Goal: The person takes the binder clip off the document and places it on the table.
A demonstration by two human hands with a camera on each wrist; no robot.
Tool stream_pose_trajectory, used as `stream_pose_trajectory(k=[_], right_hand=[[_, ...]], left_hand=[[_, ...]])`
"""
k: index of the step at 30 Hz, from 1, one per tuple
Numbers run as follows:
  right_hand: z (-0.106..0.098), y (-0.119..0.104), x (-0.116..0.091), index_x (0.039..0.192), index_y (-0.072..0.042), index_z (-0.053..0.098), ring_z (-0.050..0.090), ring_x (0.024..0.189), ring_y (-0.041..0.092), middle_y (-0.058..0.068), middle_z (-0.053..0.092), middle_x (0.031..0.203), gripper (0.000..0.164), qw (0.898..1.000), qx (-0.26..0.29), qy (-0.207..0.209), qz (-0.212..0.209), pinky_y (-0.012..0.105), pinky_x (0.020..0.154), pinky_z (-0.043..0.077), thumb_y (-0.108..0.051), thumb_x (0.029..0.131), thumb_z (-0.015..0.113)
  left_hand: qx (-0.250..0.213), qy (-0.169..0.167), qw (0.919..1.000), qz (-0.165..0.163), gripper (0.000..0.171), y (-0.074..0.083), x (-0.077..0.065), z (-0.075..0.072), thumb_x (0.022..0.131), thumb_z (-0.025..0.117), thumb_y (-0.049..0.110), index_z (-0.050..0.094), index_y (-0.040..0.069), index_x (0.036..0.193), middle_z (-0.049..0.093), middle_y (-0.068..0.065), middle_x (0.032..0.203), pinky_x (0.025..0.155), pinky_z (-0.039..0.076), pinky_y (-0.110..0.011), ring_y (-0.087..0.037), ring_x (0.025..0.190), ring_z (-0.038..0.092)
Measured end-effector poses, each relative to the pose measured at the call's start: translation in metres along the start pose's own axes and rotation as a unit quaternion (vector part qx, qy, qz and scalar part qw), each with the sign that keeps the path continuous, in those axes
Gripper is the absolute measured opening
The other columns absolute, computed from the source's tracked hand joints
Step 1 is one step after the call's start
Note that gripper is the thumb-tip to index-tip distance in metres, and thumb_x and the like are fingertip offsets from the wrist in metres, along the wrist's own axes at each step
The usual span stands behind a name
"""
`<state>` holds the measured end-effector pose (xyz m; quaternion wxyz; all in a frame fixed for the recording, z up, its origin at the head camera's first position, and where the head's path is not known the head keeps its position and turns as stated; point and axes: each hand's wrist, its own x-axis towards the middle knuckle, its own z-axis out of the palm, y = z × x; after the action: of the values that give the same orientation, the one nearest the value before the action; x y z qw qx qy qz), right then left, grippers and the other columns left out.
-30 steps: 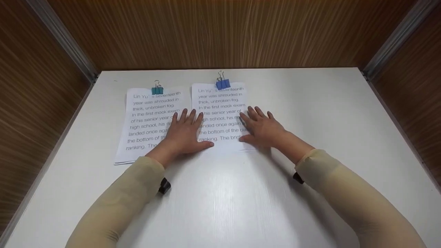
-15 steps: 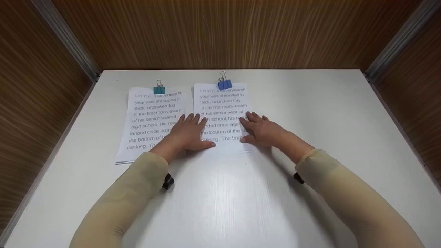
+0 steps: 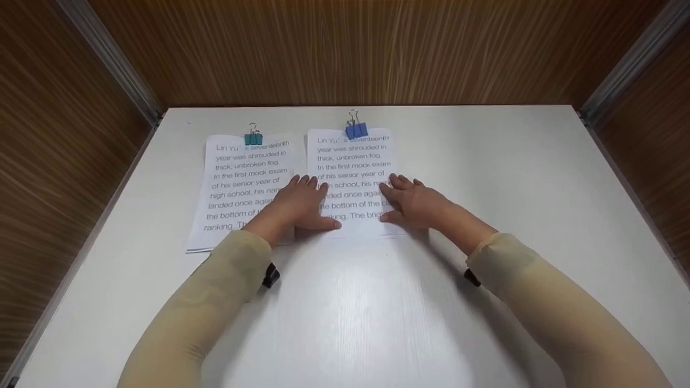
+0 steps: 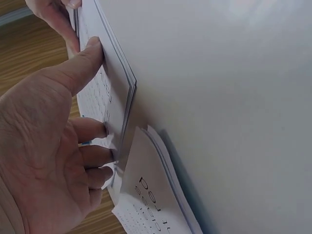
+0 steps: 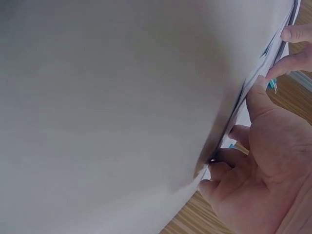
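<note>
Two stacks of printed paper lie side by side on the white table. A blue binder clip point(image 3: 356, 131) holds the top of the right stack point(image 3: 353, 230), and a teal binder clip point(image 3: 253, 139) holds the left stack point(image 3: 202, 215). My left hand point(image 3: 299, 207) touches the left edge of the right stack, its thumb over the lower corner and its other fingers along the side. On the opposite edge, my right hand point(image 3: 419, 205) touches the same stack with thumb and fingers spread. The left hand covers the lower right part of the left stack.
The white table point(image 3: 345, 323) reaches back to a wood-grain panel point(image 3: 345, 54), with further wood-grain panels at both sides. The left stack sits close beside the left hand; in the left wrist view its corner point(image 4: 161, 170) curls up.
Both hands' fingers have drawn back a little toward me along the right stack's edges, uncovering more text. The left hand has shifted slightly right. The papers show little movement.
</note>
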<state>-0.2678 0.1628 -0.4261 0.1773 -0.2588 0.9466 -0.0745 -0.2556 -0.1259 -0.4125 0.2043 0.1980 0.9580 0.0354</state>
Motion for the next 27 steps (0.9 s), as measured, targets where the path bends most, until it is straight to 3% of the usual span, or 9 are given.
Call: stream_pose_trajectory(k=[17, 27], right_hand=[[0.013, 0.008, -0.046, 0.168, -0.01, 0.028, 0.014, 0.161, 0.04, 0.021, 0.017, 0.173, 0.086, 1.0, -0.002, 0.015, 0.008, 0.055, 0.13, 0.014, -0.05, 0.103, 0.067], [0.024, 0.009, -0.071, 0.166, -0.008, 0.031, 0.019, 0.159, 0.043, 0.023, 0.021, 0.172, 0.087, 0.999, -0.006, 0.03, 0.009, 0.058, 0.128, 0.02, -0.049, 0.101, 0.07]], left_hand=[[0.022, 0.006, 0.9992, 0.033, 0.109, 0.037, -0.008, 0.011, 0.094, 0.062, 0.072, 0.026, -0.001, 0.167, 0.022, -0.029, 0.17, 0.132, 0.003, -0.046, -0.04, 0.161, 0.016], [0.029, 0.024, 0.9978, 0.055, 0.109, 0.054, -0.02, 0.022, 0.094, 0.06, 0.074, 0.028, -0.002, 0.165, 0.027, -0.031, 0.168, 0.131, 0.01, -0.048, -0.043, 0.159, 0.022]])
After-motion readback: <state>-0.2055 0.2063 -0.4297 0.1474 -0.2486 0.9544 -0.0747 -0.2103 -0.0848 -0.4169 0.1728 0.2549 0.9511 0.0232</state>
